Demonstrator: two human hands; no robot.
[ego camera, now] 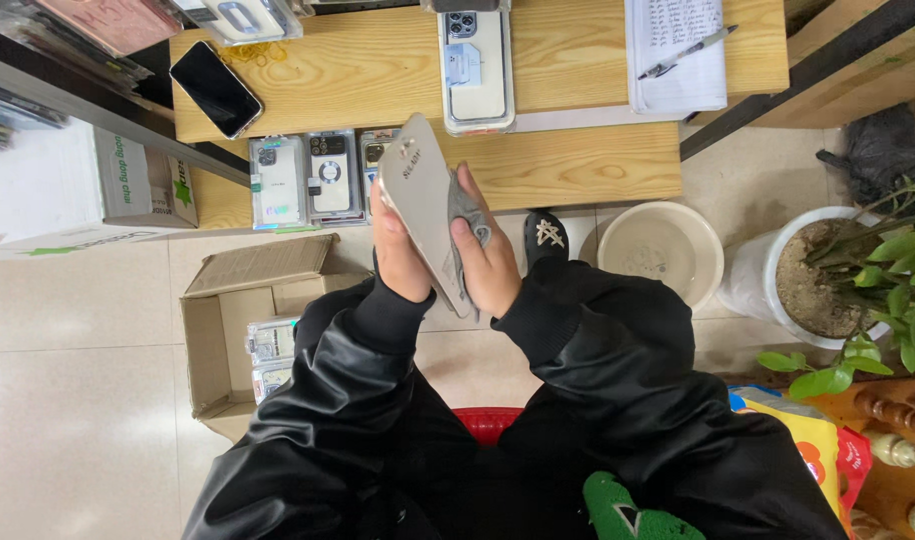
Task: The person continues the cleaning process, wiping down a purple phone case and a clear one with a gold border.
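Observation:
A flat beige packaged phone case (pixel 423 195) stands tilted on edge in front of my chest. My left hand (pixel 396 250) grips it from the left side. My right hand (pixel 485 255) presses a grey cloth (pixel 467 222) against its right face. Both arms wear black shiny sleeves. I sit on a red stool (pixel 490 420), just visible between my legs.
A wooden table (pixel 578 160) ahead holds a black phone (pixel 216 88), several packaged phone cases (pixel 318 175), a larger clear case pack (pixel 476 65) and a notepad with a pen (pixel 678 50). An open cardboard box (pixel 243 330) sits left; a beige basin (pixel 663 248) and a potted plant (pixel 838 270) sit right.

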